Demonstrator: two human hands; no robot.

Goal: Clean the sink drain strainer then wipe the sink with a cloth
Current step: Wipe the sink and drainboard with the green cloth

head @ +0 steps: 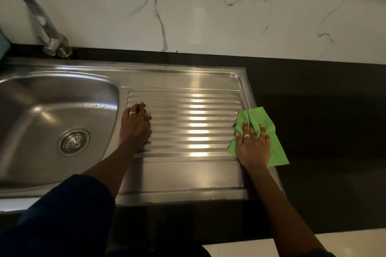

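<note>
A steel sink (52, 94) fills the left, with its round drain strainer (74, 142) seated in the basin floor. To its right runs the ribbed draining board (188, 123). My left hand (135, 125) rests flat on the board's left end, fingers together, holding nothing. My right hand (252, 146) presses a green cloth (259, 119) onto the right edge of the draining board, where steel meets the black counter. The cloth is bunched under my fingers and spreads out past the rim.
A curved chrome tap (41, 25) rises at the back left. A black counter (323, 121) lies to the right of the sink, with a white marble wall (208, 6) behind. A teal object (4, 41) shows at the left edge.
</note>
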